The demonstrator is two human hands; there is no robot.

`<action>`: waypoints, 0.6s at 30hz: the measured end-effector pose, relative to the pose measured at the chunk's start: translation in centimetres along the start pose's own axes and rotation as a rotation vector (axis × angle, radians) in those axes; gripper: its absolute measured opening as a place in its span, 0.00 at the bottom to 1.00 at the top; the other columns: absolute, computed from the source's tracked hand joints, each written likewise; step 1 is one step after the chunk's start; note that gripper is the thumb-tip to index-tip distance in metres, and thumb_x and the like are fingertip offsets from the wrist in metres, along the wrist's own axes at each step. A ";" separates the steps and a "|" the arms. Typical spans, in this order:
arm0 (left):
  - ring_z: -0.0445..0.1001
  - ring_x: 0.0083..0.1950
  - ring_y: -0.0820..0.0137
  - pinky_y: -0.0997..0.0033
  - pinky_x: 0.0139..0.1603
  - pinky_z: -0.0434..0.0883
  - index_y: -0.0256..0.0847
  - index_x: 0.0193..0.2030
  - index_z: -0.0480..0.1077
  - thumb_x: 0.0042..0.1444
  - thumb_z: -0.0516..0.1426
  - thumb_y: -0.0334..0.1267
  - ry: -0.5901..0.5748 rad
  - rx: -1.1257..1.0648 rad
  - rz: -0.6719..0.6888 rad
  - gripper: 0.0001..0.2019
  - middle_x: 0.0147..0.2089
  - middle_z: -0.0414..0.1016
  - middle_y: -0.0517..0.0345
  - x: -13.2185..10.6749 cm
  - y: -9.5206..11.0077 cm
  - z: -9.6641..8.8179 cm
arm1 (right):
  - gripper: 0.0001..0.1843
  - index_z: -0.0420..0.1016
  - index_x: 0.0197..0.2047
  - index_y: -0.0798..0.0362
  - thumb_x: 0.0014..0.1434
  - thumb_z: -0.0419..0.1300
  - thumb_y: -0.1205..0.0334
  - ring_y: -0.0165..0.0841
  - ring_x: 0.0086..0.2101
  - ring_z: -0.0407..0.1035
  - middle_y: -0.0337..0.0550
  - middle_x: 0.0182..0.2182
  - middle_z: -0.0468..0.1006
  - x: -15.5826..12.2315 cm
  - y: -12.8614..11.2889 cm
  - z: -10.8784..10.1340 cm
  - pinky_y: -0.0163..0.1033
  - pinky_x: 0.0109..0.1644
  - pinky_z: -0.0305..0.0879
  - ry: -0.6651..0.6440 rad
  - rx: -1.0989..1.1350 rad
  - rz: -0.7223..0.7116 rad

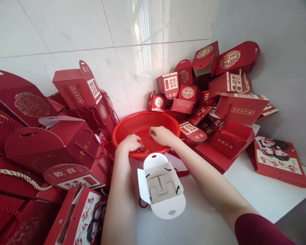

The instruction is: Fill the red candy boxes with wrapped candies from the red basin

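Note:
Both of my hands reach into a red plastic mesh basket (122,127). At its near left side, my left hand (132,143) is closed, its fingertips on a small glossy red piece (141,147) too small to name. My right hand (163,135) is over the middle of the basket with fingers curled together; whatever they may hold is hidden. Between my forearms, in front of the basket, an open gift box (163,187) stands upright with its flaps spread. Its white inside shows a slotted bottom and dark cord ends, with no contents visible.
Red gift boxes with rope handles (58,143) are piled high on the left. More red boxes (186,95) are heaped at the back right, some tipped over. One box with a printed couple (277,158) lies near the white table's (260,194) right edge. A tiled wall (81,30) stands behind.

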State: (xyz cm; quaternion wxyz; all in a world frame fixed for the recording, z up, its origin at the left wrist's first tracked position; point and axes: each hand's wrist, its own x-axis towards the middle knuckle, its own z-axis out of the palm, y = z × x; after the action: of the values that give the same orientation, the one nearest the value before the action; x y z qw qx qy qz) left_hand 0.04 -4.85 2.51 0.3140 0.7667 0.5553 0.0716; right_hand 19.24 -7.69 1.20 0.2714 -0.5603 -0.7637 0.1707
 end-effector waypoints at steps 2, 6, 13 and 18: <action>0.78 0.28 0.66 0.73 0.31 0.70 0.41 0.19 0.69 0.44 0.65 0.34 0.023 0.026 0.017 0.09 0.23 0.78 0.58 -0.1 0.0 -0.1 | 0.12 0.70 0.46 0.54 0.62 0.49 0.71 0.39 0.41 0.74 0.49 0.39 0.80 -0.1 -0.4 0.0 0.40 0.45 0.64 0.075 0.005 -0.043; 0.77 0.31 0.65 0.71 0.33 0.67 0.41 0.23 0.69 0.49 0.61 0.34 0.164 0.080 0.016 0.07 0.26 0.78 0.55 -0.1 -0.1 -0.3 | 0.19 0.65 0.54 0.58 0.61 0.46 0.76 0.36 0.47 0.72 0.53 0.49 0.76 -0.2 -0.9 0.4 0.38 0.51 0.65 0.128 0.005 -0.097; 0.75 0.27 0.66 0.71 0.33 0.66 0.42 0.21 0.68 0.48 0.62 0.35 0.212 0.096 0.036 0.08 0.21 0.75 0.58 0.0 -0.6 -0.5 | 0.25 0.68 0.60 0.59 0.58 0.56 0.76 0.43 0.60 0.64 0.56 0.62 0.67 2.1 -1.3 -0.4 0.43 0.63 0.60 -0.145 -0.093 -0.149; 0.76 0.25 0.68 0.72 0.31 0.66 0.42 0.25 0.70 0.50 0.61 0.36 0.259 0.060 0.041 0.06 0.20 0.76 0.60 -0.3 -1.2 -1.4 | 0.14 0.76 0.48 0.58 0.58 0.63 0.74 0.42 0.49 0.73 0.53 0.49 0.78 7.4 -0.4 -1.0 0.48 0.56 0.69 -0.362 -0.171 -0.013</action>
State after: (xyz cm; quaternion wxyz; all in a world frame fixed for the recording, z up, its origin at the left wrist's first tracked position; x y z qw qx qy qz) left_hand -1.73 -4.35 3.00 0.2151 0.7714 0.5773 0.1596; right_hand 17.90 -0.86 3.83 0.0822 -0.5367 -0.8152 0.2013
